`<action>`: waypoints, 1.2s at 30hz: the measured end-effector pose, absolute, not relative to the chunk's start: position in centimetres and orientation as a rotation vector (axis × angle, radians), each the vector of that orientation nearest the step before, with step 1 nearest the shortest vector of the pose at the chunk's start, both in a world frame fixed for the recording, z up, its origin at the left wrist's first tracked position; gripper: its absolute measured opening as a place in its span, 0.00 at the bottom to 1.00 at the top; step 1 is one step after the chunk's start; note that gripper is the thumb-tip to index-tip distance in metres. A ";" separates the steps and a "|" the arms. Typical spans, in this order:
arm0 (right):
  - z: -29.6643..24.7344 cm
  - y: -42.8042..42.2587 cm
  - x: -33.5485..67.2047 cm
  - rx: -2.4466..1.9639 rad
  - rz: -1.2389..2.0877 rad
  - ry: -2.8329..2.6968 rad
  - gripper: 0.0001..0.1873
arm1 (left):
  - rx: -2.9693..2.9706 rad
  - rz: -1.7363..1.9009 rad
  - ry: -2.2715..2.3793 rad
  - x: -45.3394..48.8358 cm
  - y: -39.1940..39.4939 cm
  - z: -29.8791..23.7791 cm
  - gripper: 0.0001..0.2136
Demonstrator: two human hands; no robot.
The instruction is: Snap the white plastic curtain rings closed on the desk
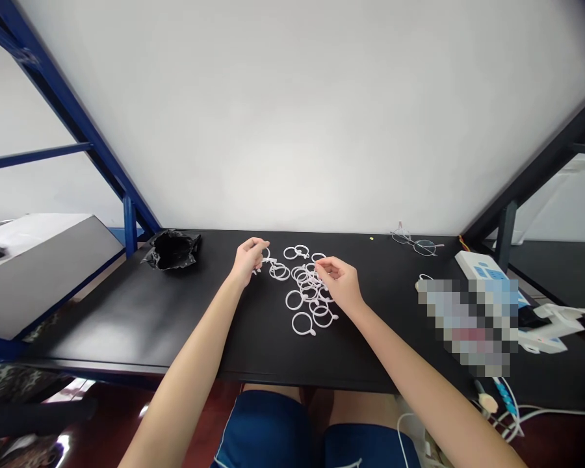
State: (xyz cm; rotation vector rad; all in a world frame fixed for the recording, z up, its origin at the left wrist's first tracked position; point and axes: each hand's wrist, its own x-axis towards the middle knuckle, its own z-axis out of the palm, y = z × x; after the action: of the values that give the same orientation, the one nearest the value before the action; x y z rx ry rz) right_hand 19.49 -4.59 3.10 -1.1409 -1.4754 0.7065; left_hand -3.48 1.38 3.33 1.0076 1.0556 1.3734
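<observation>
Left-hand grip (247, 261) and right-hand grip (340, 281), forearms (197, 361) slanting inward from the frame's bottom edge, curl with fingertips close together by thin white plastic-looking rings (308, 286) mid-frame, knuckles masking whether either holds one.

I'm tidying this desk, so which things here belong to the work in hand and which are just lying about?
In use, it seems:
- white rings, between left hand and right hand

Apparently lying about:
- black plastic bag, apart from both hands
- glasses
- white-and-blue box
</observation>
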 end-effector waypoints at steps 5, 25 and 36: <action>3.3 -4.8 19.4 -1.114 0.727 -1.481 0.10 | 1.167 1.334 1.120 -3.3 1.6 3.0 0.16; 3.5 -4.5 19.5 -1.145 0.785 -1.428 0.11 | 1.193 1.323 0.947 -4.2 1.5 3.7 0.11; 3.6 -4.7 19.4 -1.143 0.763 -1.444 0.10 | 1.395 1.246 1.089 -4.9 1.1 3.8 0.13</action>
State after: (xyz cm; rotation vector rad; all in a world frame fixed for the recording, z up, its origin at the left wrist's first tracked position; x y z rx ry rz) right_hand 19.45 -4.73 3.58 -1.1434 -1.4445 0.7632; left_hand -4.87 1.09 3.81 1.3951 1.0887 1.2463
